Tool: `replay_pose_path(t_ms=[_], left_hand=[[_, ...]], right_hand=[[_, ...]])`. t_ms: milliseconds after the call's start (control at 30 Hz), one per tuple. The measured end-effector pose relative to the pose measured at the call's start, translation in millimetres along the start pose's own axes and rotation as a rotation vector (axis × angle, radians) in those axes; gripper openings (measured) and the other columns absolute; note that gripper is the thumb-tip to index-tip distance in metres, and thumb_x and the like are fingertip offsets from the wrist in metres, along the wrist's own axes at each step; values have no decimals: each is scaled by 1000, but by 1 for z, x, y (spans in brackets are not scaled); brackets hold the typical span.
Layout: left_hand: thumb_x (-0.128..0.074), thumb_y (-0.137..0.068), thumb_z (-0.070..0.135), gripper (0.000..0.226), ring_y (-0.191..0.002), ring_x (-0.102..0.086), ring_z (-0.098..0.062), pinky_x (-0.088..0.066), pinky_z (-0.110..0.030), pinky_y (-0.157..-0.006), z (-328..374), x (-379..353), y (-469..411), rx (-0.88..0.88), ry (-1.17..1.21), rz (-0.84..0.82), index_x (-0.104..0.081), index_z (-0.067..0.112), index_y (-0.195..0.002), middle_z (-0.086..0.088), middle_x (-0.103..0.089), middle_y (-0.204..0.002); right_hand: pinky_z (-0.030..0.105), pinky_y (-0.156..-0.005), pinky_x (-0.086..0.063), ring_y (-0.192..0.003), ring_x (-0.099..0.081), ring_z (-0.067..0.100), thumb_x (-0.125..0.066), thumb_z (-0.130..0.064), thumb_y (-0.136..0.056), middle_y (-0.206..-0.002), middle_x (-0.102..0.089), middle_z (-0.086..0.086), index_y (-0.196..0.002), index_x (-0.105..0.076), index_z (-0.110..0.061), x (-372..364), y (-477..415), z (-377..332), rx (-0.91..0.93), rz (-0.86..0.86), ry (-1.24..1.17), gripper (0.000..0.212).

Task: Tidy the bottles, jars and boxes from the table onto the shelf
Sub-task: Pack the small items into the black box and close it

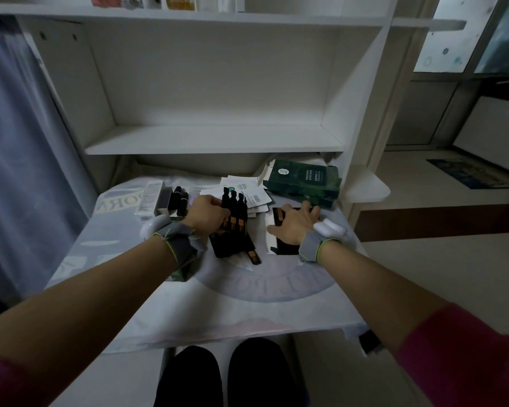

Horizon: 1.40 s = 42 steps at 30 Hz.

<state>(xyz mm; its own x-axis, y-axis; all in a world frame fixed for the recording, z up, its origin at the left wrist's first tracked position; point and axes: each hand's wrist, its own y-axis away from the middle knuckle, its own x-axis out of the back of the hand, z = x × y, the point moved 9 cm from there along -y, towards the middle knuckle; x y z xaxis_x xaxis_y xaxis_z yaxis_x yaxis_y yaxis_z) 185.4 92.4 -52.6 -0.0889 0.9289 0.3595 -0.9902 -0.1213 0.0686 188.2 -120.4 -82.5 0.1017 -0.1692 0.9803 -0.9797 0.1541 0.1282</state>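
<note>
My left hand [207,212] grips a strip of black ampoule sachets [234,211] at the middle of the table [247,304], above more black sachets [232,245] lying flat. My right hand [294,224] rests with spread fingers on a flat black-and-white box [276,248]. A dark green mask box [303,182] lies just beyond that hand. White sachets [247,190] are piled behind the black strip. At the back left lie a pale box [150,198] and dark tubes [178,199]. The white shelf [215,141] above the table holds nothing on its lower board.
A small dark green box [180,273] sits under my left wrist. White shelf uprights [362,113] frame the table on both sides. A blue curtain [18,157] hangs at the left. Open floor and cabinets [488,133] lie to the right.
</note>
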Motion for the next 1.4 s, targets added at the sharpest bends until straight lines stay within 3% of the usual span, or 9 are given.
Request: replay_pose_path(t_ms=[433, 567, 700, 767, 933, 1033, 1100, 1200, 1400], left_hand=[[-54, -88, -5, 25, -56, -52, -18, -47, -16, -36, -3, -1, -3, 8, -4, -6, -56, 10, -68, -8, -54, -69], [-55, -88, -5, 14, -56, -51, -18, -45, -17, -35, -5, 2, -6, 16, 4, 18, -58, 6, -79, -9, -54, -72], [-55, -87, -6, 25, -55, -50, -20, -42, -16, -33, -5, 7, -6, 5, 31, 34, -54, 11, -68, -9, -52, -68], [-55, -87, -6, 26, -55, -49, -20, -42, -16, -33, -3, 8, -5, -6, 41, 36, -54, 11, -67, -8, -51, -66], [-54, -88, -5, 28, -60, -51, -22, -48, -28, -56, 3, 12, -4, -45, 71, 23, -55, 12, -66, -8, -52, -66], [-54, -89, -3, 24, -64, -54, -21, -49, -28, -59, 11, 17, -3, -68, 157, 44, -54, 14, -71, -9, -56, -72], [-53, -90, -2, 26, -69, -55, -21, -49, -21, -48, 22, 20, 1, -93, 221, 43, -51, 16, -72, -9, -55, -77], [-52, -93, 4, 21, -75, -54, -20, -49, -25, -53, 37, 24, 5, -128, 313, 46, -51, 19, -78, -7, -56, -82], [-47, -98, 7, 12, -76, -59, -22, -51, -29, -57, 82, 32, 23, -254, 444, 24, -50, 15, -89, -12, -61, -90]], right_hand=[[53, -99, -31, -129, -34, 34, -41, -67, -85, -139, -41, 11, -131, -47, -16, 14, -21, -21, 41, 95, 32, 70], [49, -98, -39, -118, -46, 36, -54, -53, -81, -123, -56, 12, -95, -57, -15, 12, -34, -31, 62, 26, -34, 40], [40, -83, -46, -90, -58, 31, -55, -33, -77, -82, -58, 7, -65, -48, -17, 13, -33, -41, 101, 51, -54, 21], [37, -77, -42, -83, -58, 28, -54, -26, -79, -73, -55, 4, -64, -51, -17, 12, -31, -43, 134, 63, -19, 17], [44, -86, -36, -99, -58, 35, -54, -20, -85, -103, -63, 12, -81, -49, -14, 23, -26, -43, 151, 131, 5, 9], [44, -89, -40, -99, -58, 36, -58, -26, -87, -100, -61, 13, -83, -49, -12, 45, -21, -39, 132, 156, -59, 17], [36, -76, -47, -87, -60, 32, -61, -30, -87, -87, -57, 10, -79, -50, -9, 64, -17, -35, 123, 193, -125, 25], [26, -46, -31, -61, -51, 26, -61, -34, -89, -64, -46, 5, -61, -44, -9, 87, -18, -28, 98, 235, -246, 41], [26, -53, -34, -69, -50, 27, -58, -29, -90, -81, -55, 11, -77, -56, -4, 110, -13, -8, -21, 329, -414, 29]])
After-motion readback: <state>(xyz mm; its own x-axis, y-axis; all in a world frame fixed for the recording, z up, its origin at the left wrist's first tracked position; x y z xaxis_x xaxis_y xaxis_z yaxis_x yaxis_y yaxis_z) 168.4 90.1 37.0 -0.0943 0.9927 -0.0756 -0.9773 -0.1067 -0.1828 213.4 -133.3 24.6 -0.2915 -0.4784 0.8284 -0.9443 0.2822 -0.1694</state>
